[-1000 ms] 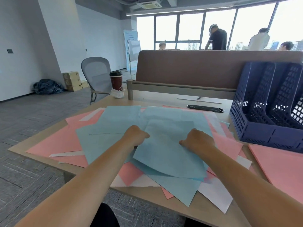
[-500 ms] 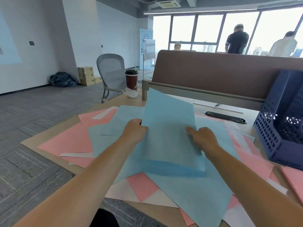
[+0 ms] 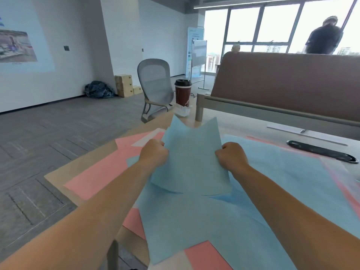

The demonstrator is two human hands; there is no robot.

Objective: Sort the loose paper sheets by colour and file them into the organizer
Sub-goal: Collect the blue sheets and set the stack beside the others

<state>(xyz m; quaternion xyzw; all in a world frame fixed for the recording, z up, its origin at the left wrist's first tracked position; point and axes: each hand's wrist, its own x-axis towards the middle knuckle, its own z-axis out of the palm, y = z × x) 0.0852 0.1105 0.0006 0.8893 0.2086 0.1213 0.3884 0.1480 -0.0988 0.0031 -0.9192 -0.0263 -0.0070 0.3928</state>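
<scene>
**Blue paper gathered, ready to file**

The blue sheet (image 3: pixel 191 160) is held up off the pile, nearly upright, between the left hand (image 3: pixel 153 153) and the right hand (image 3: pixel 231 155). Both hands are curled, and their fingers (image 3: pixel 160 147) pinch its two side edges. Its top edge sags in the middle, leaving two corners raised, and its bottom edge bows just above the papers below. I cannot tell whether it is one sheet or several.

This looks like the collecting stage for blue. The next move would be to carry the sheet to the organizer, which is out of view. The paper is limp, so it needs an even grip on both sides or it will fold.

Below and to the right of the fingers lie more loose blue sheets (image 3: pixel 292 182). The pink sheets (image 3: pixel 101 172) spread to the left on the table (image 3: pixel 58 177). A coffee cup (image 3: pixel 182 92) stands well beyond the fingers.
</scene>
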